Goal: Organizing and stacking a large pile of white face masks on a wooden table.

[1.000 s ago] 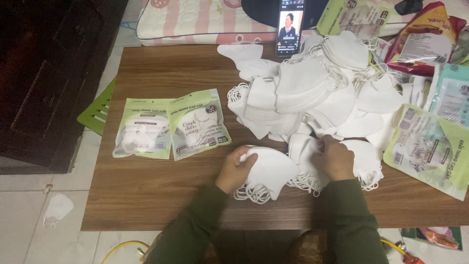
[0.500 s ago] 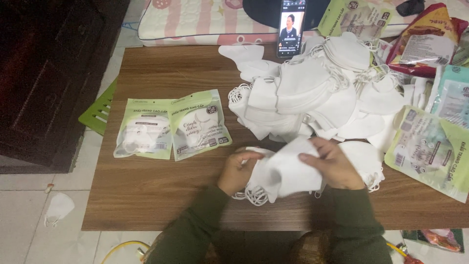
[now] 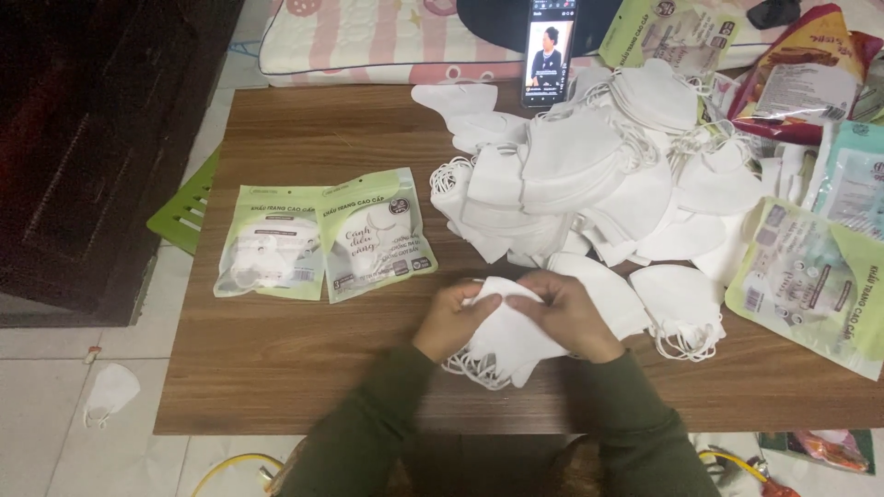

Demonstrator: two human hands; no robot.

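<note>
On the brown table (image 3: 304, 368), left hand (image 3: 451, 317) and right hand (image 3: 566, 313) pinch closed on a white mask stack (image 3: 506, 345).

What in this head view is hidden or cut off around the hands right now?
- How many white folded face masks are held: left hand and right hand cover the stack's top.
- Lower layers of the big white mask pile: buried by upper masks.
- Black phone propped behind: top cut by the frame edge.
- Green pouches at the right: cut by the edge.
</note>
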